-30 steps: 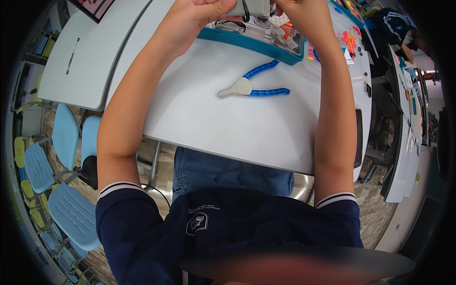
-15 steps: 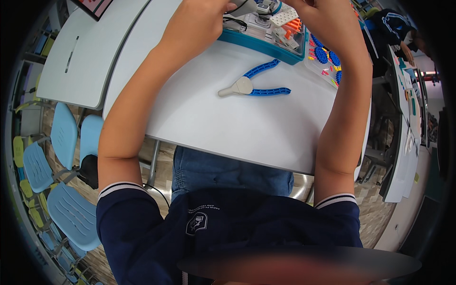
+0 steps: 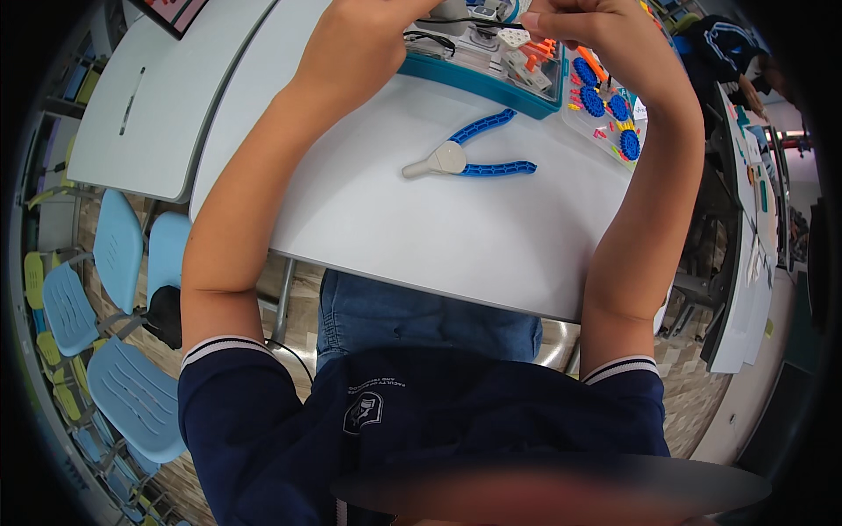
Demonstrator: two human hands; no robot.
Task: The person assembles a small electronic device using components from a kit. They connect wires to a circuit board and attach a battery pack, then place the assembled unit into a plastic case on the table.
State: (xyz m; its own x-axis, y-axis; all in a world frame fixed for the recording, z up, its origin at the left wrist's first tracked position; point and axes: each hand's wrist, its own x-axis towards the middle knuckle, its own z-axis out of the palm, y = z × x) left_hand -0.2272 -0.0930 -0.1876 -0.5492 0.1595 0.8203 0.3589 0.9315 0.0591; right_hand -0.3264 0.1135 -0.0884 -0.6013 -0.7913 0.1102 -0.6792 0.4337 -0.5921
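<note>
My right hand (image 3: 601, 33) pinches a thin black cable (image 3: 478, 23) between thumb and finger, above an open teal-edged box (image 3: 482, 85). The cable runs left toward my left hand (image 3: 355, 39), whose bent fingers are partly cut off by the top edge. A grey piece (image 3: 451, 10) shows beside those fingers; what they grip is not clear. Inside the box lie white, grey and orange building parts (image 3: 532, 57) and a black coiled wire (image 3: 430, 40). Nearer me on the white table rest pliers (image 3: 469, 159) with blue handles and a grey head, spread apart, touched by neither hand.
Right of the box, a clear tray (image 3: 605, 136) holds blue gears (image 3: 593, 102) and small pink and yellow pieces. A second table (image 3: 158, 105) stands at the left, with a screen corner (image 3: 175, 13). Blue chairs (image 3: 132, 399) stand lower left. A person (image 3: 728, 48) bends over tables at far right.
My right hand has shifted slightly right and turned, and the black cable now stretches between my hands. More of the gear tray is uncovered. The pliers have not moved.
</note>
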